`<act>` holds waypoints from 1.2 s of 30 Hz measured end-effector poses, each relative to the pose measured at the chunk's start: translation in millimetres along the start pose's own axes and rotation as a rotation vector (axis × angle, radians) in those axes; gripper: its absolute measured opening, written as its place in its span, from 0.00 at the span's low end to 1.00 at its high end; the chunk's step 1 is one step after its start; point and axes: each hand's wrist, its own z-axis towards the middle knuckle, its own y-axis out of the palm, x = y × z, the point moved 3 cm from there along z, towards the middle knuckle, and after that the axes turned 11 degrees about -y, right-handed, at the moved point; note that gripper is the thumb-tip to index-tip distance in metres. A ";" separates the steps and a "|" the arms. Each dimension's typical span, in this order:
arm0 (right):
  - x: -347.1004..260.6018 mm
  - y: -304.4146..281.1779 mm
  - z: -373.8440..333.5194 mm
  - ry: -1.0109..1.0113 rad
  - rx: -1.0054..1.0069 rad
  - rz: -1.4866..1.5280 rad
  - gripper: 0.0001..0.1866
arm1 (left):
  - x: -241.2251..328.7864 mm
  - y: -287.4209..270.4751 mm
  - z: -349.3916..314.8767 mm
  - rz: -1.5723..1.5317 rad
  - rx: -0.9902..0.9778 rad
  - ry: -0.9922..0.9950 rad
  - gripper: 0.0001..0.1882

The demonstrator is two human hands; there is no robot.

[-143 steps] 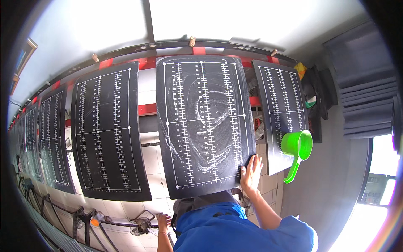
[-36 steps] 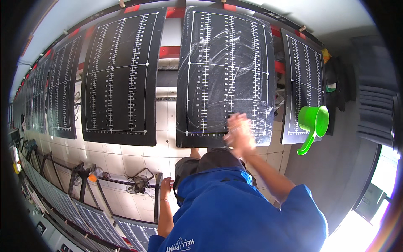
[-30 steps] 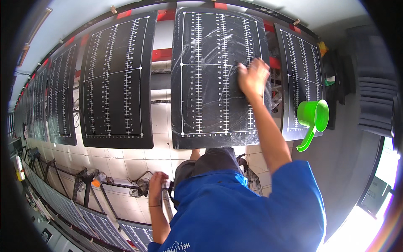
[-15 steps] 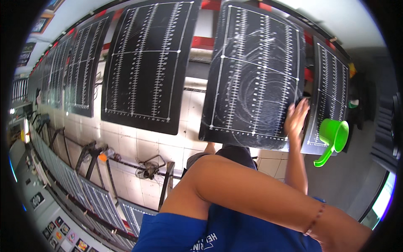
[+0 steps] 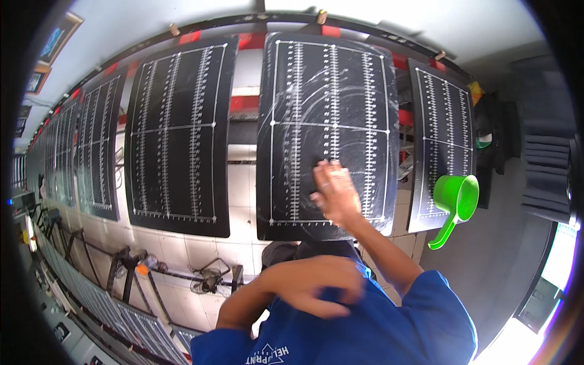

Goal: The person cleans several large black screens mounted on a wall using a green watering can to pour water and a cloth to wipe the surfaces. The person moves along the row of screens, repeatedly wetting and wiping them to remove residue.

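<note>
My right hand (image 5: pixel 338 193) lies flat on a black board (image 5: pixel 310 152) marked with white lines and tick scales. Its fingers are stretched out and rest on the lower middle of the board. Whitish, curved wet-looking smears cover much of this surface. My left hand (image 5: pixel 325 285) is in front of my blue shirt, off the board and partly blurred. Its thumb and fingers look apart, and nothing shows in it. To the right, a green plastic dipper (image 5: pixel 455 198) overlaps the lower end of a narrower-looking marked board (image 5: pixel 447 121), its handle pointing toward me.
More black marked boards (image 5: pixel 176 140) stand in a row to the left on a red and black frame (image 5: pixel 246 103). White floor tiles (image 5: pixel 242 194) show in the gaps. At lower left is another rack of boards (image 5: pixel 143 322), with dark metal bars (image 5: pixel 125 274) near it.
My right hand has moved left from the board's right edge onto its lower middle. The left arm, stretched across to the right before, has drawn back to my chest. The view has shifted.
</note>
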 end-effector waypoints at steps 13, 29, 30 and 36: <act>34.5 -48.3 224.4 -0.049 0.469 -0.104 0.42 | -142.0 11.1 -293.3 0.376 0.958 -0.922 0.16; 58.4 -50.4 195.3 0.132 0.686 -0.278 0.36 | -355.2 175.9 -422.4 -0.823 1.401 -1.036 0.15; 14.0 -34.1 160.6 -0.093 0.493 -0.122 0.37 | -363.0 166.7 -418.5 -0.800 1.464 -1.038 0.15; 38.9 -35.6 108.1 -0.135 0.069 -0.250 0.35 | -379.7 135.6 -411.6 -0.725 1.572 -1.166 0.15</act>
